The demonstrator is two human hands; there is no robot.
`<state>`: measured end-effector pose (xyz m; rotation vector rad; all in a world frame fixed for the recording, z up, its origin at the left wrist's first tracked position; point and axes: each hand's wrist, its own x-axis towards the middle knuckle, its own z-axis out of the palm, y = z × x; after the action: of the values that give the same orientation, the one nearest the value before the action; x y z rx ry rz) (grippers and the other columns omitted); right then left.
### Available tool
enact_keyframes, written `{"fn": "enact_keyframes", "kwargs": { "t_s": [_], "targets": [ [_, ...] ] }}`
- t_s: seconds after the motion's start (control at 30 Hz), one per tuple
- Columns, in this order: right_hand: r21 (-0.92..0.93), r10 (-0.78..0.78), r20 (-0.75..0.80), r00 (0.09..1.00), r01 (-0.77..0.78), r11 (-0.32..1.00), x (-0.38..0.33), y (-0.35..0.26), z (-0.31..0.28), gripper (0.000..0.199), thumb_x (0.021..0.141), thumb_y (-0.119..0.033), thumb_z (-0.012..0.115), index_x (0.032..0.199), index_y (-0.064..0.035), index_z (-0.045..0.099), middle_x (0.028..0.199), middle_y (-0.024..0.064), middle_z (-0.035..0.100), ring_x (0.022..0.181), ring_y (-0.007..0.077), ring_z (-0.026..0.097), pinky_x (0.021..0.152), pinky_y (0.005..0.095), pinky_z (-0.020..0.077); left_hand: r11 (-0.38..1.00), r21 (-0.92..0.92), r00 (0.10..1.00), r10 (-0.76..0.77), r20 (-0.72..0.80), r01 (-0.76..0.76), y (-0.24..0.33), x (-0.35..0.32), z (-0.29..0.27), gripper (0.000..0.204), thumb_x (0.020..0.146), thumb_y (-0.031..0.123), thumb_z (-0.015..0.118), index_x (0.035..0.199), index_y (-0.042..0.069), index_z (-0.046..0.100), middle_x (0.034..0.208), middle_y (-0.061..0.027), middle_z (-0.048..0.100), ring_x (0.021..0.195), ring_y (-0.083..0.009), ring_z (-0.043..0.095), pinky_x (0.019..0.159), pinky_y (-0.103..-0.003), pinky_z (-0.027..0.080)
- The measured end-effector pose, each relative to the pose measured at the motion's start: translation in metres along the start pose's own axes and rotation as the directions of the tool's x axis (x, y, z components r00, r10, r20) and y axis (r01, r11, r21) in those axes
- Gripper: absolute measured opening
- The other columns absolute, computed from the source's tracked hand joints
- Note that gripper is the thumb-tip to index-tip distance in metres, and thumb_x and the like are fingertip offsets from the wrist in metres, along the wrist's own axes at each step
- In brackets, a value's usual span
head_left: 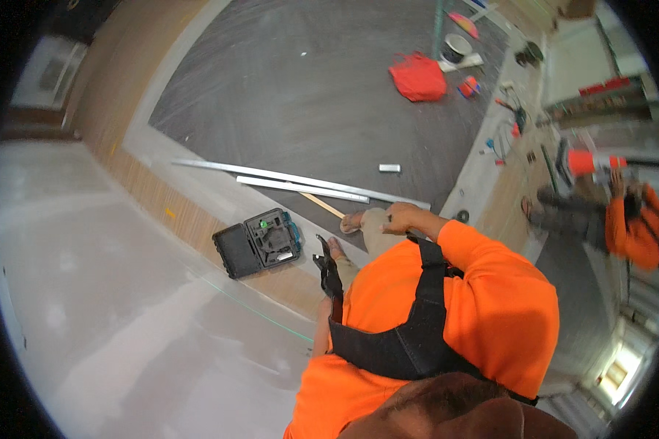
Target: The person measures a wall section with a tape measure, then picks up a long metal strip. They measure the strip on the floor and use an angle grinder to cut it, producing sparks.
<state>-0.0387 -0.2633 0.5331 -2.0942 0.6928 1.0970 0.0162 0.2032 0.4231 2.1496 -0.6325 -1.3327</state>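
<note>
Left hand (329, 293), mostly hidden, grips black snips (326, 269); right hand (397, 218) is closed, contents unclear. The open case (258, 242) lies just left of the snips, metal strips (300, 183) beyond. Likely between cuts; next needs a strip in reach.

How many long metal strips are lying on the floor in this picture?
2. One long silver metal strip lies across the dark floor ahead of the feet; a shorter silver metal strip lies just beside it, nearer the person. Others may be hidden behind the orange-shirted body.
</note>
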Motion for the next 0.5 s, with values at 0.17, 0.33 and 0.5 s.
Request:
{"fn": "enact_keyframes", "kwargs": {
  "t_s": [0.17, 0.33, 0.5],
  "targets": [
    [-0.042, -0.069, -0.069, 0.995, 0.066, 0.997, -0.048, -0.06, 0.057, 0.048, 0.078, -0.05, 0.072, 0.108, -0.013, 0.074, 0.107, 0.0169, 0.07, 0.102, 0.0369, 0.066, 0.086, 0.0472, 0.0528, 0.975, 0.169, 0.96, 0.098, 0.263, -0.146, -0.032, 0.017, -0.022, 0.04, 0.089, 0.025, 0.063, 0.123, 0.005, 0.065, 0.108, -0.0218, 0.071, 0.098, -0.0364, 0.069, 0.086, -0.044, 0.053],
    [-0.161, 0.006, -0.094, 0.996, -0.021, 0.987, -0.081, -0.058, 0.155, 0.041, 0.076, -0.039, 0.074, 0.1, -0.0065, 0.075, 0.109, 0.0183, 0.07, 0.104, 0.0351, 0.067, 0.086, 0.048, 0.0531, 0.88, 0.303, 0.854, 0.187, 0.485, -0.365, -0.04, 0.055, -0.037, 0.038, 0.088, 0.026, 0.064, 0.119, 0.004, 0.066, 0.107, -0.0229, 0.071, 0.098, -0.0386, 0.069, 0.086, -0.046, 0.053],
    [0.077, 0.12, -0.345, 0.931, -0.099, 0.992, -0.107, -0.024, 0.236, 0.029, 0.08, -0.024, 0.065, 0.099, -0.0048, 0.075, 0.108, 0.0208, 0.068, 0.098, 0.0382, 0.065, 0.086, 0.0561, 0.0488, 0.845, 0.338, 0.811, 0.174, 0.559, -0.414, 0.002, 0.089, -0.03, 0.038, 0.088, 0.027, 0.064, 0.117, 0.004, 0.067, 0.106, -0.0232, 0.071, 0.098, -0.0396, 0.068, 0.085, -0.046, 0.053]
  ]
}}
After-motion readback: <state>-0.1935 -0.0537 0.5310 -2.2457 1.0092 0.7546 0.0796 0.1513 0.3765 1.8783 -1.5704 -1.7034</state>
